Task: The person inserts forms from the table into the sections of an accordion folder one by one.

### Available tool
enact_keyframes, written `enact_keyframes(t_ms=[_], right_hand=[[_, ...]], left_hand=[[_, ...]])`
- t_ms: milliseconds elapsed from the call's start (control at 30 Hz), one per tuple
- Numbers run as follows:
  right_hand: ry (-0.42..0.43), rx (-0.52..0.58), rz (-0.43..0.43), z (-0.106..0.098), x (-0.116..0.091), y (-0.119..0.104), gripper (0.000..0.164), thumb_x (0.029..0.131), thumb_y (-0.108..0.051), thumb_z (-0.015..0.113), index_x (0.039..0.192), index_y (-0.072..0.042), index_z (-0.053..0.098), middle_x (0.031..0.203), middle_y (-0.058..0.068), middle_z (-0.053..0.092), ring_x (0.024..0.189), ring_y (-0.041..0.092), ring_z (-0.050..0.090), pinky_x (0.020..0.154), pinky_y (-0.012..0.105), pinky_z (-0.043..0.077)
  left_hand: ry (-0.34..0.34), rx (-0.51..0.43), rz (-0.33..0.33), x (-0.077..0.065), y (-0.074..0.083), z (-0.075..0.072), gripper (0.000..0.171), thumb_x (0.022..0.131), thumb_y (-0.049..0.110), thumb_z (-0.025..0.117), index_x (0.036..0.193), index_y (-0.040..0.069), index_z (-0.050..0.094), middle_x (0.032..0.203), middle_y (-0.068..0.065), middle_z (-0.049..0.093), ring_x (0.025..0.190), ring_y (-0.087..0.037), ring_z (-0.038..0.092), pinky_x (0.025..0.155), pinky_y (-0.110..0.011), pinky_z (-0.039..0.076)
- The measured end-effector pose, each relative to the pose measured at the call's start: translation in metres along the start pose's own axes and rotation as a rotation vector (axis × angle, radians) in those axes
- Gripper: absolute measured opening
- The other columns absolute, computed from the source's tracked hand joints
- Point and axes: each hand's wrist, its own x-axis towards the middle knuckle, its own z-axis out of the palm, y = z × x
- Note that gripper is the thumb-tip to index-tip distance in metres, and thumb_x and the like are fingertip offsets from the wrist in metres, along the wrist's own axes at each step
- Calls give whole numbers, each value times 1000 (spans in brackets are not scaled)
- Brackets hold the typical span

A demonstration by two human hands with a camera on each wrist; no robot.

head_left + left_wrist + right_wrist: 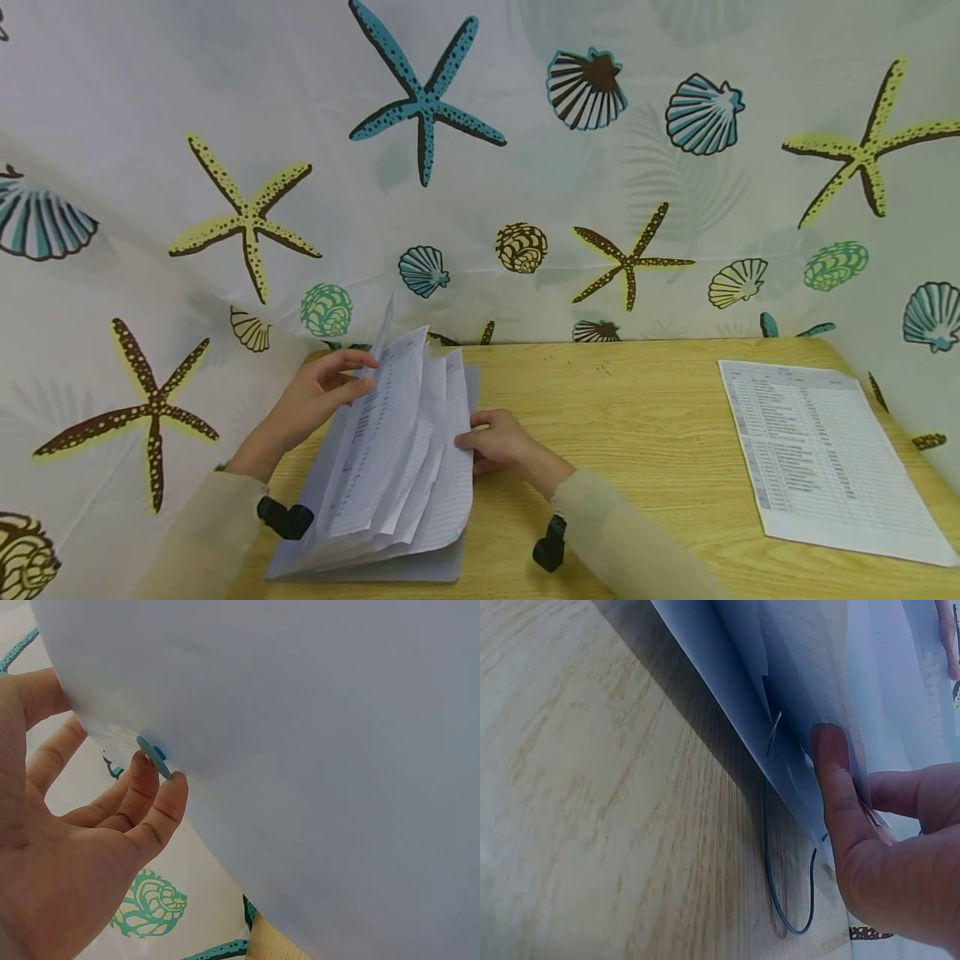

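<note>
On the left of the table a grey folder [442,567] stands open, with a stack of printed, lined sheets [448,467] fanned inside it. My left hand [318,398] grips the raised cover [300,750] at its edge. In the left wrist view, fingertips of this hand touch a round teal button [155,756] on the cover's outer face. My right hand [504,442] pinches the right edge of the sheets between thumb and fingers. In the right wrist view a thin dark cord [768,859] loops from the folder's edge below this hand.
A printed table sheet [817,458] lies at the right side of the wooden table [622,433]. Behind and on both sides hangs a white curtain [480,200] patterned with starfish and shells. Black wrist cameras are strapped at both sleeves.
</note>
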Motion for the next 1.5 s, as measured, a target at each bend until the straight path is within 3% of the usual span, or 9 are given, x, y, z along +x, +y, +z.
enact_keyframes(t_ms=[133,333,767,1000,1267,1500], right_hand=[[-10,-3,-4,2,-1,0,32,98,-4,68,127,8,64,102,19,76,81,19,74,71,36,64],[-10,18,16,0,1,1,32,98,-8,68,127,6,63,99,16,75,78,17,72,70,35,64],[-26,101,33,-18,-6,5,32,102,-4,61,132,7,60,86,14,73,67,17,73,70,38,65],[-36,104,17,-22,-8,10,31,102,-1,61,131,9,61,92,17,75,68,17,74,71,38,65],[-41,108,21,-20,-6,9,30,102,0,61,131,8,61,91,18,76,68,18,74,70,37,65],[-45,117,13,-13,-4,7,30,101,1,62,129,9,62,87,16,75,67,17,74,70,37,65]], left_hand=[[0,9,-2,0,-1,0,29,102,12,67,128,-1,63,132,-5,62,96,-11,66,80,-26,55],[-6,18,-12,0,-3,-1,25,103,14,67,126,6,65,130,0,63,96,-11,66,81,-26,55],[-6,16,-1,0,-4,-3,24,103,13,67,125,6,66,130,-8,64,96,-10,67,81,-26,55],[-5,-3,10,1,-1,-2,23,102,11,67,125,6,66,128,0,64,96,-10,66,81,-25,55],[-2,-9,9,0,0,-2,25,102,11,67,126,4,66,128,-2,64,97,-10,66,81,-26,55],[-3,0,7,0,-4,-3,25,103,12,67,126,5,66,125,10,64,97,-10,66,81,-25,55]])
